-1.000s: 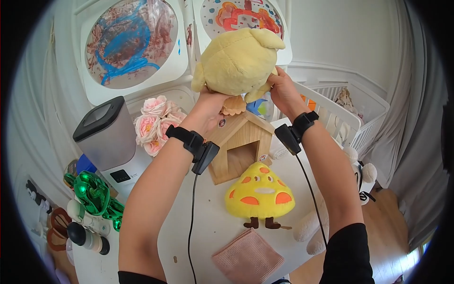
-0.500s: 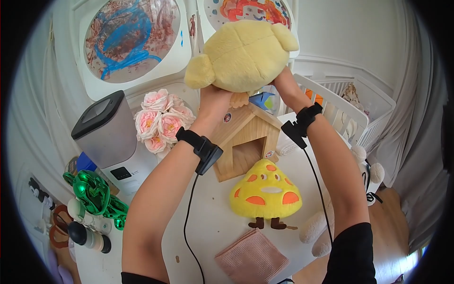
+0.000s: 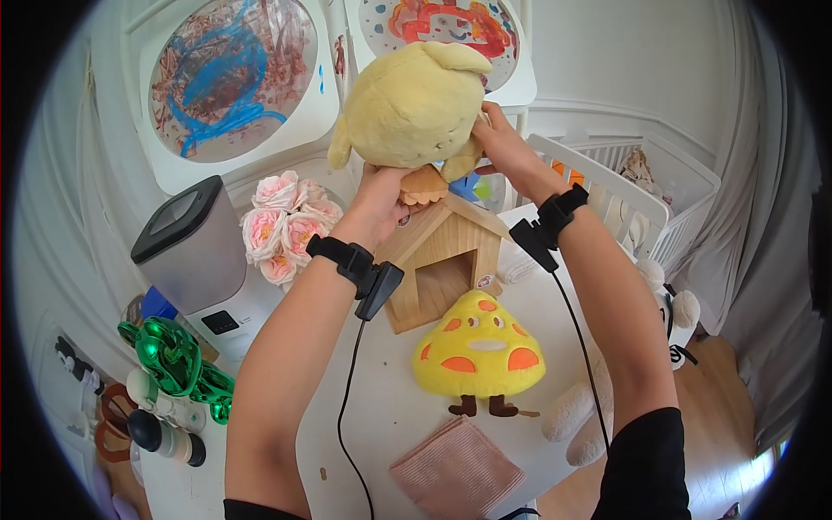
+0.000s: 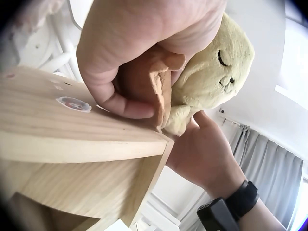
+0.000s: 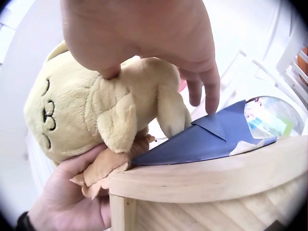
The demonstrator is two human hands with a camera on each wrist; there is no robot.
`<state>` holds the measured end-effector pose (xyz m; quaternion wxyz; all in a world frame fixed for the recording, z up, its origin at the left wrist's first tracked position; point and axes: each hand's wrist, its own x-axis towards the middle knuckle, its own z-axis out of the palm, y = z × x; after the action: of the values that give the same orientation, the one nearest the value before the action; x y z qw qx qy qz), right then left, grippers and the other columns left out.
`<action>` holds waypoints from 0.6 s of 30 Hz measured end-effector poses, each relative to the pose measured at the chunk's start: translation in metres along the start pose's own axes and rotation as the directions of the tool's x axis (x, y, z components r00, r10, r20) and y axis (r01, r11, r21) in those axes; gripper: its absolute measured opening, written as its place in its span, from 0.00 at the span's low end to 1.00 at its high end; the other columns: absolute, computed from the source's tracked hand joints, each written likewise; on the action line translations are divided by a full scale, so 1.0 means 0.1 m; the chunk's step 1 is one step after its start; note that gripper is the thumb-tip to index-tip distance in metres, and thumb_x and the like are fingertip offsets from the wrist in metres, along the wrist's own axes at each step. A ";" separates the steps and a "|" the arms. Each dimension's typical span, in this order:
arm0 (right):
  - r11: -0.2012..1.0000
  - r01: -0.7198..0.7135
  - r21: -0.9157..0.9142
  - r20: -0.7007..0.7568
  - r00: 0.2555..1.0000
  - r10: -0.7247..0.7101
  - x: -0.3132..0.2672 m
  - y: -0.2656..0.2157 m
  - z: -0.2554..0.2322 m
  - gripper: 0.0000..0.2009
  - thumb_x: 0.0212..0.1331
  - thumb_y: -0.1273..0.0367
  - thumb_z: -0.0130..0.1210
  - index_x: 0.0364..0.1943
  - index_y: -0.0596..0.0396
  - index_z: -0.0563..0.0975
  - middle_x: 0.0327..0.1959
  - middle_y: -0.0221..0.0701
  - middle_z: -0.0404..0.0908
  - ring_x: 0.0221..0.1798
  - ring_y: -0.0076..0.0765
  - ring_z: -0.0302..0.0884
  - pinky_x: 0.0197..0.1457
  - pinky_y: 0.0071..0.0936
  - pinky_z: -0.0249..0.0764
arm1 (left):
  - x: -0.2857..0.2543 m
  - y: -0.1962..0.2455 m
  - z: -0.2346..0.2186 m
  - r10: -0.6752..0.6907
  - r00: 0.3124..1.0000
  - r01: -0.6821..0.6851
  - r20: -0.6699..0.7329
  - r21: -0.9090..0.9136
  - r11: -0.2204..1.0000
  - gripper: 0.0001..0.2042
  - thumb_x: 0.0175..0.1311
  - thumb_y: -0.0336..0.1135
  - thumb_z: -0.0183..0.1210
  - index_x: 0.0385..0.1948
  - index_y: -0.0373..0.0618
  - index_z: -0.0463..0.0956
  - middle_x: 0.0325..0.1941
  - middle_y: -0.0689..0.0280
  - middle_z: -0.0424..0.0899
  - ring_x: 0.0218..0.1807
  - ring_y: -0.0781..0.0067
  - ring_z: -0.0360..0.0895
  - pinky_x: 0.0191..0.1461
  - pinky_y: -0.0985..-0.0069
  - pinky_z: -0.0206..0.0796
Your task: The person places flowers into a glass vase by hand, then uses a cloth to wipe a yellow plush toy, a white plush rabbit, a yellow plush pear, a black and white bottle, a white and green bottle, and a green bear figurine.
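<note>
A pale yellow plush toy (image 3: 407, 108) with a sleeping face is held over the wooden toy house (image 3: 425, 243). My left hand (image 3: 381, 198) grips a tan scalloped piece (image 5: 106, 166) under its head, right at the roof ridge; in the left wrist view the fingers curl round this piece. From the other side my right hand (image 3: 511, 154) holds the plush body, thumb pressed into the fur and fingers behind it. A blue pointed piece (image 5: 197, 137) lies along the roof edge below the right fingers.
In front of the house lies a yellow plush (image 3: 479, 342) with orange spots, then a folded pink cloth (image 3: 457, 466). Pink flowers (image 3: 286, 225), a grey-lidded appliance (image 3: 195, 251) and a shiny green figure (image 3: 173, 355) stand left. A white crib (image 3: 650, 182) is at right.
The plush toy tilted up and right, then came back left and down, turning so its face side shows more. Both hands moved with it, and the head view shifted slightly.
</note>
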<state>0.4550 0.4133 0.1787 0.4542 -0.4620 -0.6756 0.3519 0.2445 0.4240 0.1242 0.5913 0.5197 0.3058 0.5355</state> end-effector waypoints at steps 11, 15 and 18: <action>0.951 0.174 0.257 0.000 0.984 -0.180 0.00 0.11 -0.03 0.28 0.76 0.51 0.47 0.72 0.46 0.55 0.66 0.39 0.70 0.68 0.36 0.70 0.66 0.44 0.71 | -0.08 0.01 0.02 0.049 0.995 -0.045 0.085 -0.044 0.998 0.27 0.70 0.41 0.63 0.65 0.47 0.61 0.61 0.59 0.75 0.57 0.65 0.80 0.51 0.65 0.79; 0.944 0.215 0.250 -0.008 0.976 -0.220 0.07 0.17 -0.02 0.29 0.74 0.51 0.52 0.69 0.53 0.62 0.61 0.37 0.75 0.62 0.33 0.74 0.63 0.35 0.71 | -0.06 -0.01 -0.02 0.064 0.995 -0.061 0.072 -0.053 0.997 0.27 0.70 0.40 0.62 0.66 0.46 0.60 0.60 0.59 0.76 0.57 0.65 0.80 0.51 0.67 0.80; 0.963 0.130 0.236 0.081 0.985 -0.153 0.12 0.19 -0.07 0.24 0.76 0.55 0.48 0.71 0.47 0.63 0.64 0.32 0.73 0.67 0.29 0.69 0.68 0.32 0.67 | -0.04 -0.02 -0.04 0.038 0.999 -0.038 0.012 0.004 0.999 0.27 0.70 0.40 0.63 0.66 0.46 0.61 0.61 0.59 0.76 0.57 0.66 0.81 0.50 0.67 0.80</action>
<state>0.4658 0.4310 0.1673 0.4949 -0.3388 -0.6831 0.4167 0.2408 0.4214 0.1208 0.5816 0.5298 0.2934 0.5431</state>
